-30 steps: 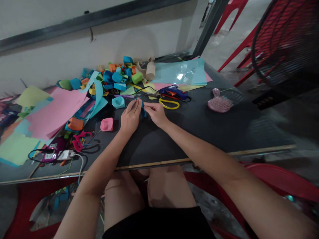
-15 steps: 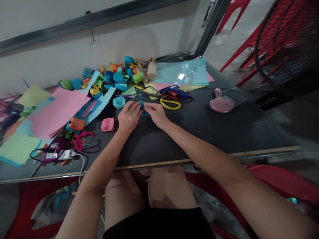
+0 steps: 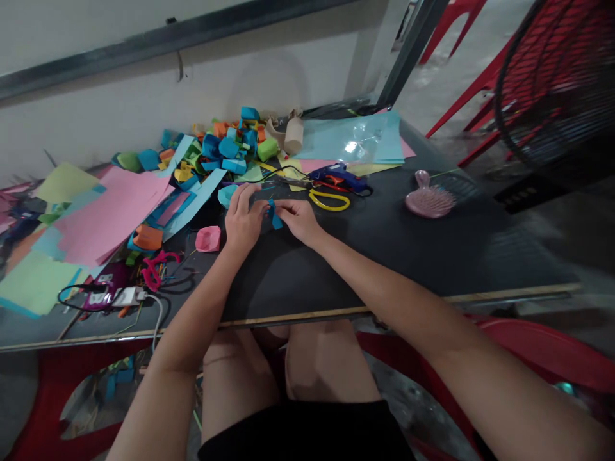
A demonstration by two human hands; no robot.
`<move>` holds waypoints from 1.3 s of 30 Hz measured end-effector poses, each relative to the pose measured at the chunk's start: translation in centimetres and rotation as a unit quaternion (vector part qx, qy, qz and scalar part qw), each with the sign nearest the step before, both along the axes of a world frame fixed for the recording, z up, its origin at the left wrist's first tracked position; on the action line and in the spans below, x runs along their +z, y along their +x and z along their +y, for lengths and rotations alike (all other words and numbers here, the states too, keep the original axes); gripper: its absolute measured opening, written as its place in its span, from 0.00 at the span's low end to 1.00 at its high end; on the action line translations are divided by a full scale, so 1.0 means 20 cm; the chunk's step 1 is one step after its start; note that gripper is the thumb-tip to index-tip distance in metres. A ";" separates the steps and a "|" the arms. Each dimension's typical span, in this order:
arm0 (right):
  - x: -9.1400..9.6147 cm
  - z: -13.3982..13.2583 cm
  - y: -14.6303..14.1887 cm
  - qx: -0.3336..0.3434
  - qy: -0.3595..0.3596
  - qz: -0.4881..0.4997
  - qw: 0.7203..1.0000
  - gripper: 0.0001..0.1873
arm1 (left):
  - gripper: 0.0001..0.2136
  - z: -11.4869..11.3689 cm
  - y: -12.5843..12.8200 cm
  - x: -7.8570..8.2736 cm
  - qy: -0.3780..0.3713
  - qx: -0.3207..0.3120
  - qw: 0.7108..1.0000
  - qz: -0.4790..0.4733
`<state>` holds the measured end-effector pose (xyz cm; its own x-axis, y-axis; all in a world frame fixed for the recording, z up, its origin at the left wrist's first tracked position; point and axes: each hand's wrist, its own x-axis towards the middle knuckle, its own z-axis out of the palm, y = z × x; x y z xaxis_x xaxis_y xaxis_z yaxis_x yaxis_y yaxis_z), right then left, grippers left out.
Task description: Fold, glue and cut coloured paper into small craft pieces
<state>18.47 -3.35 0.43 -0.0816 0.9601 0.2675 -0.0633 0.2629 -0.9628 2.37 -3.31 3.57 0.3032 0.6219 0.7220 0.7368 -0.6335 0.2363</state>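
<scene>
A small strip of blue paper (image 3: 275,218) is pinched between my two hands above the dark table. My left hand (image 3: 243,221) grips its left side with thumb and forefinger, the other fingers lifted and partly spread. From the right, my right hand (image 3: 298,219) pinches the same strip, its fingers curled. Just behind my left hand sits a light-blue paper cup shape (image 3: 225,196), partly hidden by the fingers. A pink paper cup shape (image 3: 208,239) stands left of my left wrist. Yellow-handled scissors (image 3: 329,200) lie to the right of my right hand.
A blue glue gun (image 3: 340,177) lies behind the scissors. Several folded paper pieces (image 3: 228,148) are heaped by the wall. Pink sheets (image 3: 113,211) cover the left side, near a purple power strip (image 3: 106,287). A pink hairbrush (image 3: 430,197) and a fan (image 3: 557,96) are at right.
My left hand's fingers have lifted and opened from around the blue paper strip. More of the strip now shows, hanging lower between the hands.
</scene>
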 end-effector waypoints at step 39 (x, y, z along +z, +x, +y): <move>0.01 0.01 0.05 -0.002 0.059 -0.133 0.989 0.18 | 0.09 0.12 -0.04 -0.14 -0.276 -0.098 0.924 -0.244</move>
<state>19.46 -3.06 0.72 -0.1610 0.9235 0.3481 0.1896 0.3751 -0.9074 1.49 -0.98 0.71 0.1712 0.9043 0.3911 0.3407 -0.4268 0.8377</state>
